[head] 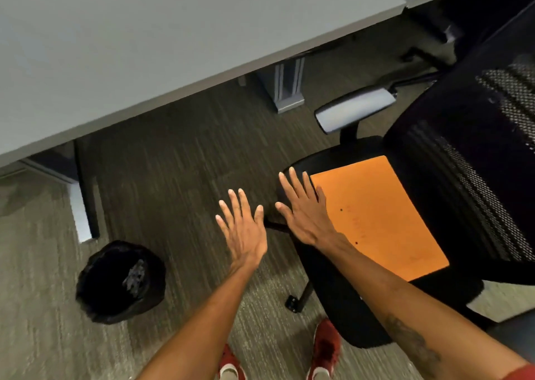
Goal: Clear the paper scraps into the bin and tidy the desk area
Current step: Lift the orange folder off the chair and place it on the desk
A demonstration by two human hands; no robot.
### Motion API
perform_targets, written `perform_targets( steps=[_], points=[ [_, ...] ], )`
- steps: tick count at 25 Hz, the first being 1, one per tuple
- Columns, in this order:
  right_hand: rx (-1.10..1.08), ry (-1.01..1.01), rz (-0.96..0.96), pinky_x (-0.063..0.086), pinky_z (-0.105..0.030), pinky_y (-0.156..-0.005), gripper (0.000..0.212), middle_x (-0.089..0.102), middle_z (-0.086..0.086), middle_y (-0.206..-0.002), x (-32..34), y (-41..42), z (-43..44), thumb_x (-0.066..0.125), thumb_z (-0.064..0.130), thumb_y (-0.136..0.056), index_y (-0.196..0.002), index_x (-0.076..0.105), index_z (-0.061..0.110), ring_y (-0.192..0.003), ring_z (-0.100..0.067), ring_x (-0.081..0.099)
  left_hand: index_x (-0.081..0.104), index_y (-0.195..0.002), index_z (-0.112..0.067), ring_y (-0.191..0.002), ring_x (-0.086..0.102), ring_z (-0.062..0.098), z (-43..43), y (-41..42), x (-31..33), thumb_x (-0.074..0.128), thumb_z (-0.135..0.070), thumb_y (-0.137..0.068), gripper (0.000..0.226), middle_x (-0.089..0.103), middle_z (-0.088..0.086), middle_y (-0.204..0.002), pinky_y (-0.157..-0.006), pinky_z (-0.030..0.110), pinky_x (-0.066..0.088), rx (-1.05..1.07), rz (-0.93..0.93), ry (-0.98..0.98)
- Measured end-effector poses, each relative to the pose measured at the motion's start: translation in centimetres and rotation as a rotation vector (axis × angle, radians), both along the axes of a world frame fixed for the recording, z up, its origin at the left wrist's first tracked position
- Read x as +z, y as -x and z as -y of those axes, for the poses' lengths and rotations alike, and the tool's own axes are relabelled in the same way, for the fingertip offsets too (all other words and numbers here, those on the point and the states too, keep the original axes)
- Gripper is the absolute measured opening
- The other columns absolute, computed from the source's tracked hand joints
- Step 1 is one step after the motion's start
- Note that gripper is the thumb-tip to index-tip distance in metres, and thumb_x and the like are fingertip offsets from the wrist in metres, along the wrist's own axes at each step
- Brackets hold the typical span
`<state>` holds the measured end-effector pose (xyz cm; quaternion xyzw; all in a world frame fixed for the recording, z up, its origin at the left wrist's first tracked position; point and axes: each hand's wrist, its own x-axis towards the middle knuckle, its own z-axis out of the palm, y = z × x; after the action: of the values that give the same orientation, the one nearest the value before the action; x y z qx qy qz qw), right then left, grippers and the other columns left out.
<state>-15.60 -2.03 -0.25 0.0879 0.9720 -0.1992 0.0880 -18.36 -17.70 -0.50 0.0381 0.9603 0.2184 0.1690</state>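
A round black bin [120, 282] lined with a black bag stands on the carpet at lower left, with crumpled grey paper inside it. An orange folder [379, 217] lies flat on the seat of a black office chair [335, 298]. My right hand [304, 206] is spread flat with fingers apart, just left of the folder's near corner, above the seat's front edge. My left hand [243, 226] hovers beside it over the carpet, also spread and holding nothing. The grey desk top [144, 46] fills the upper left.
The chair's mesh back [477, 154] and grey armrest [354, 109] stand at right. Desk legs [86, 206] rise just behind the bin, and another support [286, 87] sits under the desk. My red shoes [325, 348] are on the carpet below.
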Motion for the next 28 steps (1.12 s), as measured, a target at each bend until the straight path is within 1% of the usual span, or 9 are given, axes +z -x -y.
perform_targets(
  steps=[6, 8, 10, 12, 17, 21, 24, 26, 28],
  points=[
    [-0.188, 0.008, 0.094, 0.003, -0.058, -0.120, 0.067, -0.018, 0.007, -0.165, -1.1, -6.7, -9.5, 0.026, 0.054, -0.104, -0.156, -0.011, 0.038, -0.153, -0.027, -0.014, 0.001, -0.160, -0.015, -0.155, -0.007, 0.028, -8.9, -4.5, -0.6, 0.024, -0.048, -0.106, 0.067, -0.004, 0.003, -0.169, -0.125, 0.050, 0.002, -0.048, 0.073, -0.053],
    [-0.254, 0.036, 0.121, 0.002, -0.057, -0.121, 0.067, -0.019, 0.006, -0.165, -1.6, -9.0, -12.0, 0.029, 0.053, -0.105, -0.156, -0.012, 0.039, -0.153, -0.026, -0.013, 0.007, -0.160, -0.013, -0.155, 0.007, 0.027, -11.3, -6.4, -0.8, 0.030, -0.047, -0.106, 0.069, 0.009, 0.005, -0.168, -0.124, 0.047, 0.017, -0.042, 0.076, -0.082],
    [-0.319, 0.067, 0.156, 0.004, -0.056, -0.121, 0.067, -0.017, 0.005, -0.166, -2.1, -11.2, -14.4, 0.031, 0.051, -0.105, -0.156, -0.011, 0.039, -0.153, -0.025, -0.011, 0.015, -0.159, -0.012, -0.149, 0.024, 0.028, -13.1, -8.3, -1.2, 0.035, -0.047, -0.105, 0.068, 0.023, 0.006, -0.164, -0.114, 0.047, 0.034, -0.036, 0.078, -0.109],
    [-0.403, 0.099, 0.200, 0.006, -0.054, -0.123, 0.067, -0.015, 0.004, -0.166, -2.8, -13.5, -16.7, 0.033, 0.048, -0.106, -0.157, -0.009, 0.037, -0.154, -0.025, -0.008, 0.019, -0.158, -0.012, -0.143, 0.031, 0.030, -14.5, -9.9, -1.9, 0.036, -0.047, -0.105, 0.066, 0.029, 0.006, -0.161, -0.108, 0.048, 0.039, -0.044, 0.101, -0.103],
    [-0.578, 0.133, 0.224, 0.009, -0.053, -0.121, 0.068, -0.006, -0.002, -0.168, -4.6, -17.4, -20.4, 0.039, 0.041, -0.106, -0.159, -0.002, 0.030, -0.154, -0.028, -0.001, 0.020, -0.157, -0.011, -0.136, 0.037, 0.032, -16.6, -11.8, -3.5, 0.035, -0.047, -0.106, 0.065, 0.035, 0.008, -0.153, -0.100, 0.049, 0.045, -0.003, 0.133, -0.071],
    [-0.711, 0.201, 0.204, 0.013, -0.055, -0.120, 0.068, 0.002, -0.006, -0.168, -5.8, -18.2, -22.2, 0.044, 0.035, -0.105, -0.159, 0.004, 0.027, -0.153, -0.029, 0.005, 0.031, -0.153, -0.009, -0.124, 0.053, 0.031, -17.7, -12.4, -4.4, 0.038, -0.040, -0.106, 0.056, 0.045, 0.008, -0.144, -0.092, 0.046, 0.049, 0.098, 0.135, -0.140],
    [-0.781, 0.262, 0.195, 0.019, -0.056, -0.119, 0.069, 0.014, -0.010, -0.166, -6.3, -18.6, -22.6, 0.047, 0.032, -0.104, -0.159, 0.007, 0.025, -0.151, -0.030, 0.014, 0.040, -0.146, -0.010, -0.114, 0.060, 0.029, -18.0, -13.2, -4.9, 0.041, -0.031, -0.107, 0.045, 0.049, 0.005, -0.139, -0.081, 0.035, 0.041, 0.189, 0.147, -0.179],
    [-0.792, 0.243, 0.180, 0.024, -0.055, -0.116, 0.067, 0.024, -0.010, -0.162, -6.4, -18.5, -22.7, 0.048, 0.031, -0.103, -0.159, 0.011, 0.023, -0.147, -0.031, 0.023, 0.043, -0.143, -0.011, -0.110, 0.060, 0.025, -18.4, -13.4, -5.2, 0.041, -0.027, -0.107, 0.039, 0.051, 0.004, -0.135, -0.082, 0.032, 0.035, 0.202, 0.172, -0.216],
    [-0.823, 0.221, 0.173, 0.028, -0.055, -0.111, 0.064, 0.033, -0.009, -0.156, -6.3, -18.2, -22.8, 0.049, 0.029, -0.103, -0.157, 0.017, 0.022, -0.139, -0.033, 0.032, 0.045, -0.141, -0.013, -0.108, 0.059, 0.022, -18.7, -13.2, -5.4, 0.042, -0.023, -0.106, 0.036, 0.053, 0.003, -0.131, -0.084, 0.032, 0.036, 0.228, 0.201, -0.249]
  ],
)
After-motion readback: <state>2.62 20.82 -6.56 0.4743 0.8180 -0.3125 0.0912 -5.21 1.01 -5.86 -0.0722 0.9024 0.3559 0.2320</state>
